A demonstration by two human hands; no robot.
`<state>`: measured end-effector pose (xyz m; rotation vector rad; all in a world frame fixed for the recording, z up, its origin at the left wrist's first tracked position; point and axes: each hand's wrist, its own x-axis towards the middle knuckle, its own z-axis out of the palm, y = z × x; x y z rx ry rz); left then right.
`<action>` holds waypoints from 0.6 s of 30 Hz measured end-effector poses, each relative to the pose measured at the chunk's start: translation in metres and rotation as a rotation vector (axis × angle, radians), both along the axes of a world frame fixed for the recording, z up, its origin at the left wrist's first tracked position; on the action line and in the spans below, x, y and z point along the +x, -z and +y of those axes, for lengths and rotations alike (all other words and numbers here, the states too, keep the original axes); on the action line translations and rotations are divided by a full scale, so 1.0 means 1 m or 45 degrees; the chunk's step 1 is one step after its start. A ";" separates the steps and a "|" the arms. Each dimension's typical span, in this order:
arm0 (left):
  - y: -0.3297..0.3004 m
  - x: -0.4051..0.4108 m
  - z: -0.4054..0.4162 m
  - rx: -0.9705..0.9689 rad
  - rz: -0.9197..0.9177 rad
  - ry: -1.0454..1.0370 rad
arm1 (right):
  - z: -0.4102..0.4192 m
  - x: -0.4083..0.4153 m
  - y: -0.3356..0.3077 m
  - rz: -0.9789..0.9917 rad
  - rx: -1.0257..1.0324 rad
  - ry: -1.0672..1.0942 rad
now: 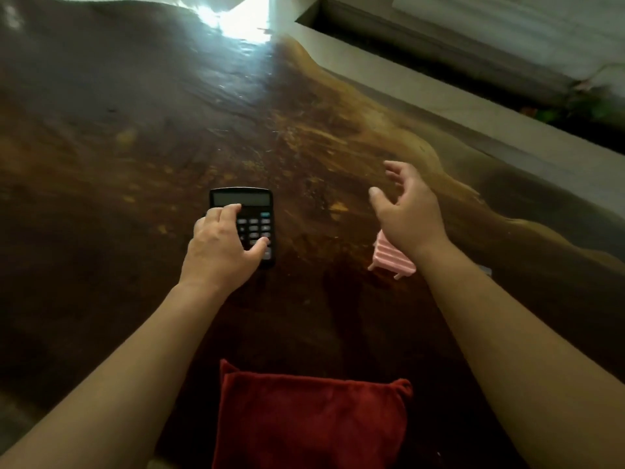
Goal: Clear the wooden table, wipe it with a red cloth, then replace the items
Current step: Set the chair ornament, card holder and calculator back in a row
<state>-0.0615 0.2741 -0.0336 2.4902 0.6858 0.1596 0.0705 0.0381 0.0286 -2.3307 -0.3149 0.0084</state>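
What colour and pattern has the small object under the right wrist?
Pink with lighter ridged stripes, seen in the head view.

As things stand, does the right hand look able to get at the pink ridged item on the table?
Probably yes: the right hand hovers open just above the pink ridged item, with nothing between them; the left hand is busy on the calculator.

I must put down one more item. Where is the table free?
Free: the table left of and beyond the calculator, and between it and the pink holder. Crowded: the near edge, under the red cloth.
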 end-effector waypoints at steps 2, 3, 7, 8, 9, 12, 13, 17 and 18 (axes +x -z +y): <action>0.001 -0.012 0.022 0.002 0.037 -0.047 | 0.036 0.001 0.007 0.037 -0.077 -0.148; 0.002 -0.016 0.030 0.004 0.061 -0.056 | 0.050 0.003 0.012 0.062 -0.105 -0.202; 0.010 -0.033 0.066 0.011 0.160 -0.110 | 0.111 0.007 0.038 0.201 -0.209 -0.341; 0.012 -0.036 0.073 0.010 0.172 -0.120 | 0.123 0.008 0.044 0.226 -0.231 -0.366; 0.015 -0.040 0.079 0.006 0.184 -0.127 | 0.135 0.009 0.050 0.245 -0.248 -0.389; 0.022 -0.049 0.095 -0.009 0.215 -0.134 | 0.163 0.011 0.065 0.276 -0.315 -0.445; 0.024 -0.050 0.099 -0.010 0.221 -0.132 | 0.169 0.011 0.069 0.273 -0.342 -0.461; 0.034 -0.057 0.110 0.001 0.231 -0.139 | 0.192 0.012 0.083 0.250 -0.436 -0.540; 0.036 -0.058 0.111 0.002 0.230 -0.138 | 0.195 0.011 0.086 0.244 -0.455 -0.547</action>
